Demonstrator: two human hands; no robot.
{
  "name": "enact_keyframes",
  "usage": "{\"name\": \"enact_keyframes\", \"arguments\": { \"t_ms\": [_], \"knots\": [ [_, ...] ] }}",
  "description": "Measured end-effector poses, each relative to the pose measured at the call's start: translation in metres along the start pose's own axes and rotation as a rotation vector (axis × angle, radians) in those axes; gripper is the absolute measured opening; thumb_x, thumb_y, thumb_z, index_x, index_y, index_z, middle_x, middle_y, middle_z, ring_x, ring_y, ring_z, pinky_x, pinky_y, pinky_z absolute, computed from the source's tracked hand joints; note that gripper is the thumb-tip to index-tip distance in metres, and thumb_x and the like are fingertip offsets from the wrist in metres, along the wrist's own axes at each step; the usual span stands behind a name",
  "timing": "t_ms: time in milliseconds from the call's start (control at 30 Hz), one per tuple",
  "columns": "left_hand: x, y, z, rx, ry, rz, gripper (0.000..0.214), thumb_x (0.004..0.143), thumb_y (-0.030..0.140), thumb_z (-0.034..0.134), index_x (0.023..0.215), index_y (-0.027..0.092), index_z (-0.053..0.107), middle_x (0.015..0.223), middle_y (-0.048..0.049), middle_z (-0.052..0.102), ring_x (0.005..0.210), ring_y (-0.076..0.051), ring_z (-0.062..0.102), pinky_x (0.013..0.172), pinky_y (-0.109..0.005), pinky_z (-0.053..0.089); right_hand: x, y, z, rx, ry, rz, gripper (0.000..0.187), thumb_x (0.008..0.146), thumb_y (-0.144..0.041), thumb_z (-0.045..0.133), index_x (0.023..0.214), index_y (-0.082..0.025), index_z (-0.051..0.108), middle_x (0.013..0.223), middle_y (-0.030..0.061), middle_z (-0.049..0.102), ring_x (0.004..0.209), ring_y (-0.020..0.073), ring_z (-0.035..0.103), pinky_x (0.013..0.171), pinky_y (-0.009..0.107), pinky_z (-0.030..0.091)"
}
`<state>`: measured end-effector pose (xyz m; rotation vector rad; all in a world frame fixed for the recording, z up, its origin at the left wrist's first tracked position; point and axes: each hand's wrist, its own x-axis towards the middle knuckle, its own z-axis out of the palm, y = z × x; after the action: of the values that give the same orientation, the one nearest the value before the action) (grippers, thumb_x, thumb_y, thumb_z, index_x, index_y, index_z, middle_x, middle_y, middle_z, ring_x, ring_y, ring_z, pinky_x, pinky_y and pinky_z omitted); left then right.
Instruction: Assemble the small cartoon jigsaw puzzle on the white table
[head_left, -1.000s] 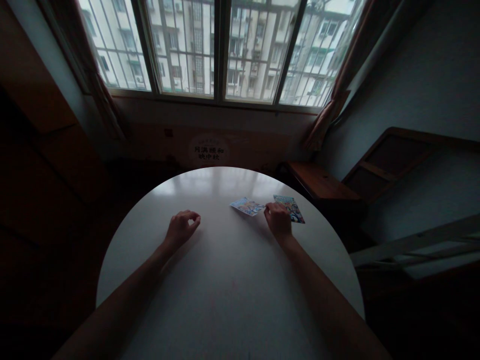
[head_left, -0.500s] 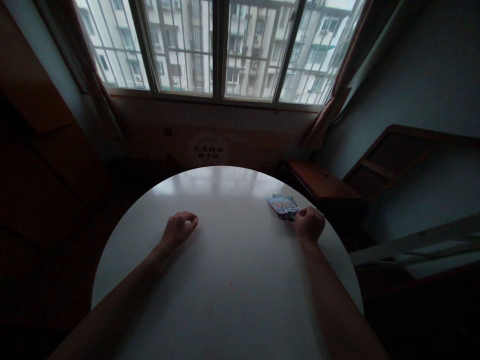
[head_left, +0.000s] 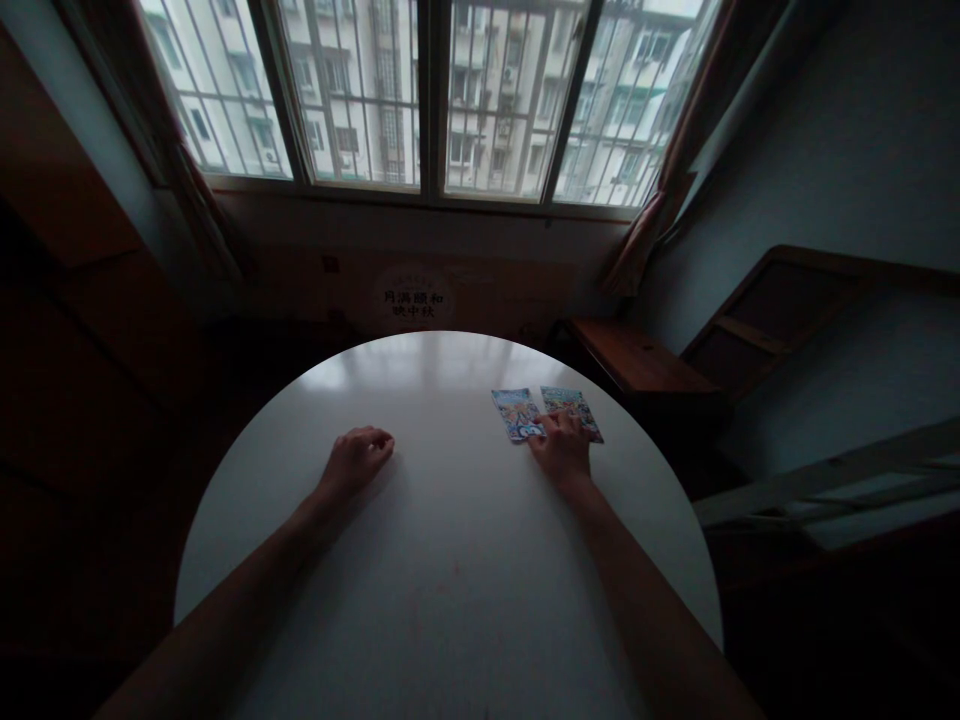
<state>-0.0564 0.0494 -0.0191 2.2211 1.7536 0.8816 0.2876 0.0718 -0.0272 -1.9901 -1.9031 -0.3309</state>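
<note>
Two colourful picture cards lie side by side on the round white table (head_left: 450, 600), toward its far right. My right hand (head_left: 561, 452) rests just in front of them, fingers bent and close together. Its fingertips press on the near corner of the left card (head_left: 514, 410) and touch the near edge of the right card (head_left: 573, 406). My left hand (head_left: 355, 460) lies on the table left of centre, curled into a loose fist with nothing visible in it, well apart from the cards.
A barred window (head_left: 427, 90) with curtains fills the far wall. A dark wooden side table (head_left: 637, 365) stands just beyond the table's right rim, with a wooden frame (head_left: 780, 310) leaning against the right wall. The room is dim.
Half a second ago my right hand held one card on top of the other near the right rim. That card now lies to the left of the other. My left hand barely moved.
</note>
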Motion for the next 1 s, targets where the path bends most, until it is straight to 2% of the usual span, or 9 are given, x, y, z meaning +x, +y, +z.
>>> {"name": "enact_keyframes", "arguments": {
  "t_ms": [67,167,333,467,533,600,733,833,1000],
  "knots": [
    [0.000,0.001,-0.001,-0.002,-0.007,0.007,0.022,0.081,0.031,0.050,0.076,0.020,0.068,0.078,-0.0036,0.068,0.076,-0.018,0.062,0.074,-0.029,0.046,0.000,0.002,0.003,0.038,-0.015,0.036,0.035,0.079,-0.026,0.051,0.112,-0.022,0.062,0.117,0.0116,0.055,0.105,0.0282,0.045,0.087,0.039,0.033],
    [0.000,0.001,-0.001,0.002,-0.008,0.015,0.023,0.081,0.032,0.049,0.076,0.020,0.068,0.078,-0.0036,0.068,0.077,-0.018,0.062,0.074,-0.028,0.045,0.002,0.010,0.005,0.055,-0.004,0.164,0.042,0.078,-0.032,0.054,0.119,-0.021,0.058,0.119,0.0133,0.053,0.107,0.0303,0.045,0.089,0.042,0.033],
    [0.000,-0.001,0.001,-0.007,-0.003,0.036,0.024,0.081,0.033,0.049,0.077,0.019,0.069,0.077,-0.0037,0.068,0.075,-0.017,0.062,0.072,-0.027,0.046,0.004,0.022,0.006,0.099,-0.026,0.333,0.043,0.078,-0.036,0.054,0.119,-0.024,0.059,0.117,0.0129,0.053,0.108,0.0317,0.045,0.087,0.044,0.036],
    [0.000,-0.003,0.002,-0.003,0.006,0.043,0.023,0.081,0.032,0.050,0.077,0.019,0.069,0.076,-0.0037,0.068,0.075,-0.018,0.062,0.072,-0.028,0.046,0.005,0.028,0.007,0.107,-0.027,0.397,0.043,0.078,-0.034,0.052,0.119,-0.024,0.059,0.116,0.0139,0.054,0.107,0.0327,0.045,0.086,0.046,0.036],
    [0.000,-0.003,0.002,-0.003,0.008,0.036,0.023,0.081,0.032,0.050,0.077,0.019,0.069,0.078,-0.0036,0.068,0.076,-0.018,0.062,0.073,-0.028,0.046,0.005,0.028,0.007,0.101,0.011,0.342,0.044,0.076,-0.032,0.054,0.119,-0.023,0.059,0.118,0.0138,0.053,0.109,0.0328,0.045,0.088,0.046,0.035],
    [-0.001,-0.003,0.002,-0.009,0.002,0.035,0.023,0.081,0.032,0.050,0.077,0.019,0.069,0.079,-0.0037,0.068,0.076,-0.018,0.062,0.073,-0.028,0.047,0.006,0.027,0.008,0.113,0.030,0.201,0.043,0.076,-0.029,0.055,0.118,-0.022,0.060,0.119,0.0128,0.054,0.109,0.0308,0.045,0.090,0.044,0.035],
    [-0.001,-0.005,0.003,-0.015,-0.014,0.039,0.022,0.081,0.032,0.050,0.078,0.020,0.069,0.079,-0.0035,0.068,0.075,-0.017,0.062,0.073,-0.028,0.047,0.007,0.020,0.010,0.139,-0.023,-0.042,0.029,0.081,-0.024,0.052,0.105,-0.023,0.068,0.114,0.0085,0.059,0.106,0.0241,0.049,0.088,0.035,0.035],
    [-0.001,-0.005,0.004,-0.021,-0.016,0.023,0.023,0.081,0.032,0.051,0.078,0.019,0.069,0.077,-0.0035,0.068,0.074,-0.017,0.063,0.073,-0.028,0.047,0.007,0.014,0.010,0.099,-0.043,-0.098,0.022,0.085,-0.028,0.052,0.095,-0.025,0.071,0.102,0.0061,0.064,0.102,0.0224,0.050,0.085,0.034,0.033],
    [-0.001,-0.002,0.002,-0.045,-0.014,0.011,0.021,0.080,0.033,0.052,0.078,0.020,0.070,0.077,-0.0030,0.069,0.073,-0.017,0.063,0.071,-0.029,0.047,0.007,0.006,0.010,-0.026,0.004,-0.071,0.022,0.087,-0.033,0.053,0.083,-0.022,0.072,0.091,0.0077,0.065,0.096,0.0243,0.049,0.082,0.038,0.029]
  ]
}}
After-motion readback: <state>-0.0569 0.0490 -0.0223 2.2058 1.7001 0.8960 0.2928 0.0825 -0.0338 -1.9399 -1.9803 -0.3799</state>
